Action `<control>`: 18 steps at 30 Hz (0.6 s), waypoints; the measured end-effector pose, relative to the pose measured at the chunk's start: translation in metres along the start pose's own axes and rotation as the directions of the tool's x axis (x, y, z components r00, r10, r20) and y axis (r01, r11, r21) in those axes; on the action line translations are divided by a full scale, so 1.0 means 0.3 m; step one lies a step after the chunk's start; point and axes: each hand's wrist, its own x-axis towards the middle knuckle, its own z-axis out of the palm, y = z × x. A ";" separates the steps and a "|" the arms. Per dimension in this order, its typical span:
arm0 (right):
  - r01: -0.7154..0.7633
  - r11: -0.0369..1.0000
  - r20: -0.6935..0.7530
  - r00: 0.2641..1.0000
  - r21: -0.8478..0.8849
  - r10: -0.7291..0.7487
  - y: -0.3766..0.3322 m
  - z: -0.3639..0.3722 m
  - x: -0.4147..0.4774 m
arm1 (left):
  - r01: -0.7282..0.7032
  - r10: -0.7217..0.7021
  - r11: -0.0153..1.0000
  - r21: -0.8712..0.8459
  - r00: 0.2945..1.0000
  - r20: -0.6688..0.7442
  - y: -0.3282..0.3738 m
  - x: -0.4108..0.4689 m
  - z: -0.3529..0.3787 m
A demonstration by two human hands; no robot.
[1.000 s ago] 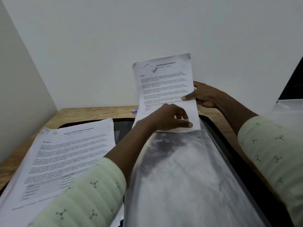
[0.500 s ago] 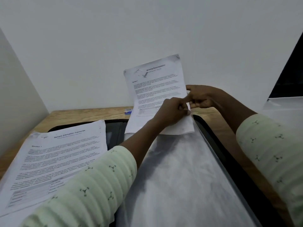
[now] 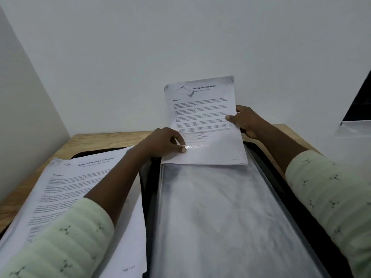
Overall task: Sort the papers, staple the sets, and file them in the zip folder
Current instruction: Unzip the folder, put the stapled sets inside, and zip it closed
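Observation:
A stapled set headed "Internship Documentation" (image 3: 202, 115) stands tilted up at the far end of the open black zip folder (image 3: 281, 187). My right hand (image 3: 246, 121) grips its right edge, thumb on the front. My left hand (image 3: 165, 142) pinches the top edge of a clear plastic sleeve (image 3: 216, 213), which lies in the folder; the set's bottom edge sits at the sleeve's mouth. A second set headed "Sample Education Transcript" (image 3: 66, 189) lies on the folder's left half, partly under my left forearm.
The folder lies on a wooden table (image 3: 104, 139) set in a corner of white walls. A white object (image 3: 353, 127) shows at the right edge. More loose pages (image 3: 128, 257) lie under the transcript set.
My left hand has shifted left from the set's right side to the sleeve's top edge. My right hand now holds the set's right edge alone. The set sits a little more upright.

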 end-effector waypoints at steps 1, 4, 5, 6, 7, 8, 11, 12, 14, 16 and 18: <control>0.024 0.999 -0.020 1.000 -0.023 -0.025 0.000 0.002 0.004 | 0.010 -0.010 1.000 0.005 1.000 0.010 -0.010 -0.011 -0.010; 0.096 0.990 -0.008 0.995 -0.102 -0.098 -0.008 -0.013 0.006 | 0.002 -0.002 1.000 0.008 1.000 0.001 -0.029 -0.018 -0.019; 0.122 0.985 0.004 0.992 -0.125 -0.122 -0.014 -0.015 0.005 | -0.010 0.010 1.000 0.001 0.999 -0.037 -0.029 -0.016 -0.011; 0.146 0.977 0.016 0.989 -0.152 -0.146 -0.020 -0.014 0.003 | -0.021 0.020 1.000 -0.017 0.996 -0.081 -0.027 -0.012 0.002; 0.172 0.968 0.028 0.985 -0.184 -0.170 -0.024 -0.010 0.003 | -0.031 0.025 0.998 -0.046 0.992 -0.123 -0.024 -0.009 0.018; 0.192 0.960 0.039 0.981 -0.205 -0.188 -0.024 -0.006 0.005 | -0.040 0.028 0.996 -0.077 0.987 -0.155 -0.023 -0.001 0.036; 0.162 0.975 0.107 0.983 -0.154 -0.146 -0.009 -0.015 0.007 | -0.065 0.037 0.986 -0.151 0.983 -0.178 -0.026 0.013 0.064; 0.121 0.987 0.151 0.983 -0.103 -0.104 0.005 -0.020 0.012 | -0.068 0.041 0.984 -0.164 0.986 -0.163 -0.030 0.014 0.065; -0.001 1.000 0.233 0.973 -0.013 0.004 0.039 -0.042 0.022 | -0.088 0.070 0.984 -0.154 0.990 -0.121 -0.033 0.013 0.065; -0.098 0.995 0.306 0.947 -0.022 0.100 0.059 -0.059 0.023 | -0.125 0.111 0.982 -0.141 0.989 -0.100 -0.029 0.016 0.077; -0.150 0.989 0.341 0.930 0.002 0.140 0.062 -0.055 0.028 | -0.128 0.118 0.986 -0.103 0.988 -0.100 -0.017 0.025 0.094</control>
